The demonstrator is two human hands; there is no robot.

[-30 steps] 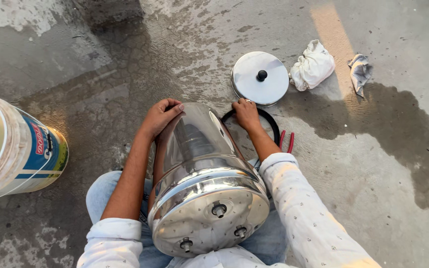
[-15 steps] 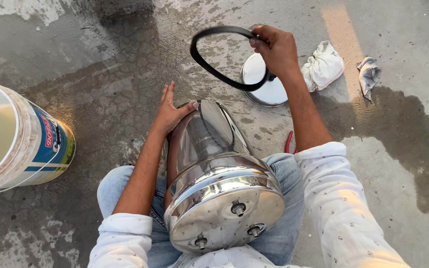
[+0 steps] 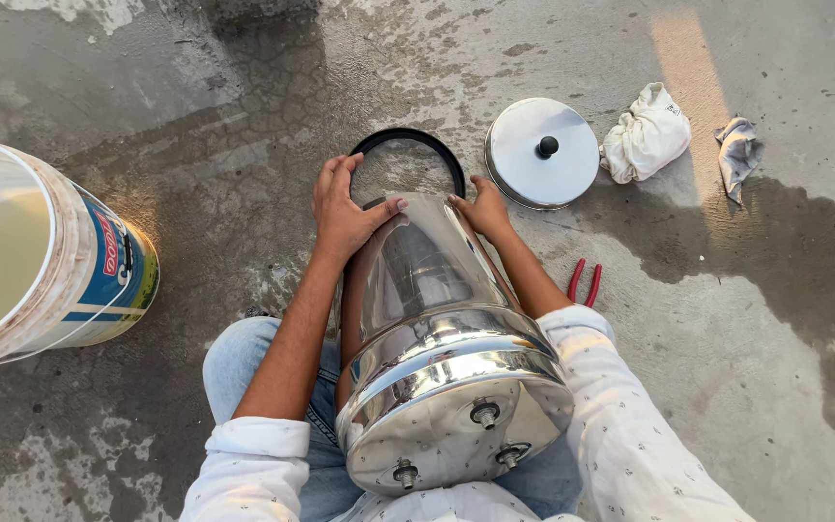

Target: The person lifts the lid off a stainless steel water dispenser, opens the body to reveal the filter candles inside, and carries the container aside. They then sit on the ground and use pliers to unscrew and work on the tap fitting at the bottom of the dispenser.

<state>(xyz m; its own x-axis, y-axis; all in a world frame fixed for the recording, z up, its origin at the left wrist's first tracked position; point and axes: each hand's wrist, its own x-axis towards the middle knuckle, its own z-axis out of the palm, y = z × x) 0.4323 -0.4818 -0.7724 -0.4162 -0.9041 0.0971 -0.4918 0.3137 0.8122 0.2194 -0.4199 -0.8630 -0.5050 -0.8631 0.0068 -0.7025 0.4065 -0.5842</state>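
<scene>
Resting tilted across the seated person's lap, the polished steel vessel [image 3: 446, 358] points its open mouth away toward the concrete floor [image 3: 244, 116], while its base with 3 threaded studs faces the camera. The left hand [image 3: 345, 208] lies flat with fingers spread over the left side of the rim, and the right hand [image 3: 480, 208] curls over the right side of the rim, fingers pressing down on the edge. Just beyond the mouth, the black rubber ring [image 3: 408, 155] lies on the floor, its near arc hidden behind the hands, so I cannot tell whether either hand pinches it.

The vessel looks stiff, smooth and slippery, and fairly heavy for its bulk; the rolled rim and the raised band near the base seem the surest places to grip, since the mirror walls offer little purchase. The ring looks soft and floppy, easy to twist out of shape, best held at 2 opposite points.

Half a second ago the right hand held the ring high in the air above the steel lid [image 3: 541, 153]; now the ring is down at the vessel's mouth and both hands are at the rim.

Nearby lie a white cloth [image 3: 645, 135], red-handled pliers [image 3: 582, 282] and a paint bucket [image 3: 41, 256].
</scene>
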